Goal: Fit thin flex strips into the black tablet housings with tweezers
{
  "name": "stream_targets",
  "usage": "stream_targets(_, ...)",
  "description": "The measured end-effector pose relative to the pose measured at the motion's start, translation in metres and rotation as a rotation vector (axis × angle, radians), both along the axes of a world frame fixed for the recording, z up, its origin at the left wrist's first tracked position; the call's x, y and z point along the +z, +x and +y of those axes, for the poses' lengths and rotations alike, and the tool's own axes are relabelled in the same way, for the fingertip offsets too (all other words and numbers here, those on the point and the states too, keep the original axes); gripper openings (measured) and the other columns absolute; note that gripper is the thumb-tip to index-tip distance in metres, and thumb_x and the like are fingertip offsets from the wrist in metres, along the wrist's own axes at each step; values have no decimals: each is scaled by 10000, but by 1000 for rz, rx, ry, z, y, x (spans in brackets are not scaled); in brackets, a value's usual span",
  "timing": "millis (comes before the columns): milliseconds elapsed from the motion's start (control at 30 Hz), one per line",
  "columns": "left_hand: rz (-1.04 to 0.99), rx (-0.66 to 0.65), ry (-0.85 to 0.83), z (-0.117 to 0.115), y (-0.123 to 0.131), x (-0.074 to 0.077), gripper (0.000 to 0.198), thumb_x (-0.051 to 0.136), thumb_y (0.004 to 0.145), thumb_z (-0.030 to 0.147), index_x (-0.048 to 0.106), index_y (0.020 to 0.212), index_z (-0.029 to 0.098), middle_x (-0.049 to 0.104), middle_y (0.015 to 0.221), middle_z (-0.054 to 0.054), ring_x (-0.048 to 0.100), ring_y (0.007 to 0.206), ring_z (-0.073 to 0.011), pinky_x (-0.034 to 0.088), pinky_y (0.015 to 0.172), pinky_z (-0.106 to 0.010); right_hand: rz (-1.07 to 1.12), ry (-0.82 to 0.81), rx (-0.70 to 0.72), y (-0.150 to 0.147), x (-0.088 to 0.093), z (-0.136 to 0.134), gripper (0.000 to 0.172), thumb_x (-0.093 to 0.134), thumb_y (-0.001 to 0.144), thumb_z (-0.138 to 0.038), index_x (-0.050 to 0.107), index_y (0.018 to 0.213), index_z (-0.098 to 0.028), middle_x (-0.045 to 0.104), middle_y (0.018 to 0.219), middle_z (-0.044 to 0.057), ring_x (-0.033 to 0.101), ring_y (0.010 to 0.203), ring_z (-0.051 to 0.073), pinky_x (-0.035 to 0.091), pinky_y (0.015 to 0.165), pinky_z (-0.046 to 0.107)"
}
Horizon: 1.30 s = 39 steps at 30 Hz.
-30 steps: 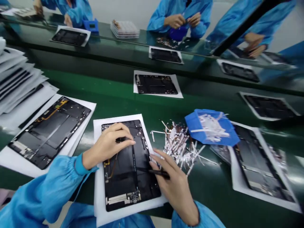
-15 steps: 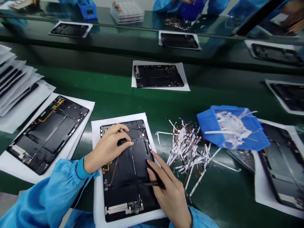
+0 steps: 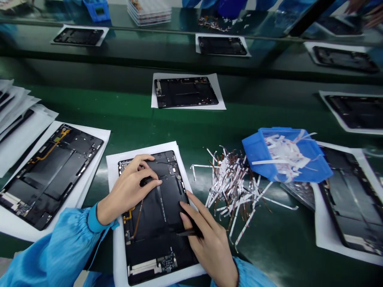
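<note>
An opened black tablet [image 3: 155, 235] lies on a white sheet [image 3: 119, 255] right in front of me. My left hand [image 3: 128, 189] rests on its upper part, with fingers curled and fingertips pinching a small dark piece. My right hand [image 3: 206, 239] lies on the tablet's right edge and grips thin black tweezers [image 3: 188, 232], whose tip points left over the tablet. Both sleeves are blue.
A heap of white and brown peeled strips [image 3: 233, 187] lies right of the tablet, beside a blue tray [image 3: 257, 153] holding more strips. Other opened tablets on white sheets lie at left [image 3: 48, 173], right [image 3: 347, 203] and on the belt ahead [image 3: 185, 91]. Stacked sheets sit far left.
The view has tipped down and shifted, so the workers at the far bench have left the frame. My right hand with the tweezers has crept up along the tablet's edge; my left hand keeps its place.
</note>
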State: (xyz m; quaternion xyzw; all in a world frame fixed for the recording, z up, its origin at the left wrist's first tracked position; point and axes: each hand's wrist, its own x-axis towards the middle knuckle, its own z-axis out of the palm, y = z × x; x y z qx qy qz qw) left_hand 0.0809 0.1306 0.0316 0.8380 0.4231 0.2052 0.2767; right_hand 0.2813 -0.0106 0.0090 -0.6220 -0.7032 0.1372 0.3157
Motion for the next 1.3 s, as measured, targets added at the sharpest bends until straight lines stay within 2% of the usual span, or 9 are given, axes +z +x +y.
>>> stream_targets(300, 16, -11, 51, 1, -2, -2, 52, 682, 902, 236, 639, 876, 223, 551, 1249, -60, 598, 1060, -223, 500, 902, -397, -13, -5, -10, -1, 0, 1, 237, 521, 994, -177, 657, 1188, -174, 627, 1365, 117, 740, 1003, 223, 633, 821, 302)
stream_targets(467, 45, -7, 115, -2, -1, -6, 195, 662, 917, 238, 551, 1077, 226, 582, 1251, -74, 574, 1164, -249, 477, 970, -415, -99, 83, -18, -1, 5, -6, 347, 470, 1006, -134, 570, 1338, -112, 639, 1353, 135, 673, 1143, 200, 562, 943, 281)
stream_targets(533, 66, -3, 147, -4, 0, -6, 200, 601, 953, 232, 536, 1141, 221, 592, 1248, -80, 574, 1166, -252, 466, 981, -417, -164, 142, 33, 0, 9, -16, 371, 442, 1005, -101, 573, 1352, -125, 649, 1352, 99, 633, 1188, 188, 448, 1097, 325)
stream_targets(633, 82, 11, 186, -3, -1, -1, 200, 499, 1003, 238, 530, 1200, 217, 611, 1236, -79, 581, 1156, -234, 460, 983, -384, -322, 196, 264, 1, 19, -33, 384, 371, 1028, -125, 656, 1272, -207, 657, 1347, -10, 507, 1336, 221, 138, 1252, 501)
stream_targets(700, 88, 46, 212, 2, -4, 4, 211, 448, 1024, 261, 540, 1210, 222, 623, 1235, -72, 585, 1147, -227, 450, 982, -374, -472, 203, 431, 1, 24, -39, 390, 357, 1037, -164, 679, 1245, -234, 636, 1369, -50, 348, 1457, 275, -21, 1227, 619)
stream_targets(800, 124, 146, 243, 15, -13, 6, 264, 420, 1030, 290, 548, 1245, 207, 618, 1280, -97, 554, 1199, -279, 405, 1008, -432, -588, 188, 530, -1, 28, -34, 379, 371, 1033, -198, 655, 1283, -205, 576, 1437, -23, 231, 1506, 313, -111, 1179, 686)
stream_targets(900, 166, 215, 231, 28, -22, -1, 318, 451, 1014, 316, 540, 1284, 173, 613, 1299, -136, 535, 1226, -331, 386, 1014, -480, -555, 126, 490, -6, 26, -17, 407, 407, 980, -92, 611, 1326, -159, 559, 1451, 14, 229, 1507, 306, -113, 1184, 672)
stream_targets(1100, 139, 205, 196, 33, -29, -11, 197, 478, 1005, 323, 611, 1062, 190, 682, 1104, -84, 619, 1062, -272, 451, 913, -406, -280, -27, 363, -20, 20, 36, 693, 347, 828, 95, 483, 1433, -214, 635, 1370, 53, 269, 1493, 277, 129, 1159, 755)
stream_targets(1300, 90, 179, 210, 32, -29, -9, 161, 479, 1012, 288, 600, 955, 198, 674, 1002, -59, 615, 967, -243, 438, 843, -362, -161, -18, 315, -23, 8, 59, 704, 348, 816, 102, 512, 1397, -261, 662, 1338, 33, 350, 1463, 286, 122, 1127, 795)
